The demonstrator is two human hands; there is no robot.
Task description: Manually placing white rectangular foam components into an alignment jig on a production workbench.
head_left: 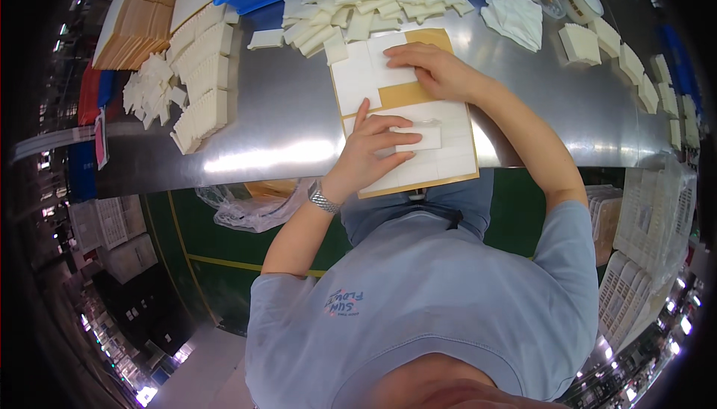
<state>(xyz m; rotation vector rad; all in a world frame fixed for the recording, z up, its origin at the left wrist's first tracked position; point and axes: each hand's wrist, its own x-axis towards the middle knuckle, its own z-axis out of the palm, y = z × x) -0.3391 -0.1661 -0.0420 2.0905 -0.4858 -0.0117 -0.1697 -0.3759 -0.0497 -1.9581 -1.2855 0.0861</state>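
A yellow-brown backing sheet [403,96] lies at the front edge of the metal table, partly covered with flat white pieces [355,80]. My left hand [373,146] rests over the sheet's near half. Its thumb and fingertips hold a small white rectangular piece [429,137], with a shiny clear film at its upper side. On the far half lies my right hand [437,69], fingers stretched left and lightly bent over a white piece, the thumb apart. The fingertips' undersides are hidden.
Behind the sheet lies a heap of cream strips [366,5]. Stacked cream pieces [205,88], loose scraps [153,91] and brown-edged sheets [138,17] stand at left. To the right are crumpled white material [514,17], a white tub [582,4] and cream stacks [631,62].
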